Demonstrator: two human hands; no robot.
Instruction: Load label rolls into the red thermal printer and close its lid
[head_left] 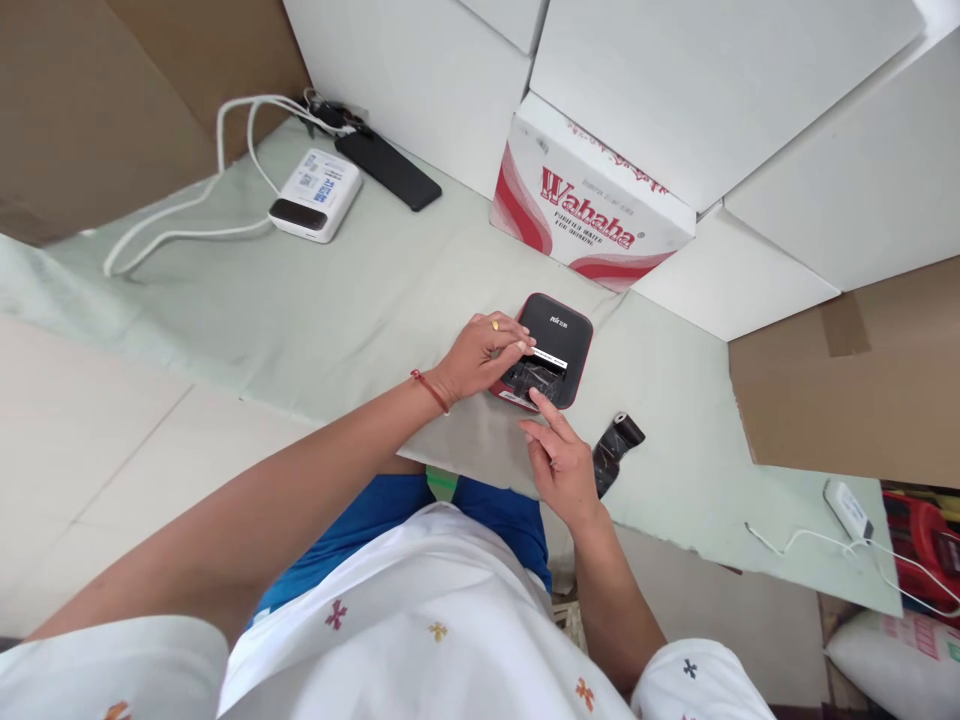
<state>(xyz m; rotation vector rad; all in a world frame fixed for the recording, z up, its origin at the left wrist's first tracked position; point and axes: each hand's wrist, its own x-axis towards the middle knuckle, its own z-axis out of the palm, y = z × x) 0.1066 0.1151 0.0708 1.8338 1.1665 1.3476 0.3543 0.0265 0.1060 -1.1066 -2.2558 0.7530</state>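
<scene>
A small black label printer (574, 345) with a red rim lies on the cloth-covered table in front of me. Dark marbled label material (541, 380) shows in its front opening, below a white strip. My left hand (487, 352) rests at the printer's left side, fingers stretched across its top near the opening. From the front, my right hand (559, 455) points its index finger onto the dark material; the thumb stands apart and nothing is held. Just right of that hand lies a loose roll of black marbled labels (621, 440), partly unrolled toward the table edge.
A Wahaha water carton (592, 205) and white boxes (420, 75) stand behind the printer. At left are a white device (319, 190) with a cable and a black phone-like slab (390, 170). Another white device (847, 510) with a cable lies far right. Brown cardboard (855, 380) borders the right side.
</scene>
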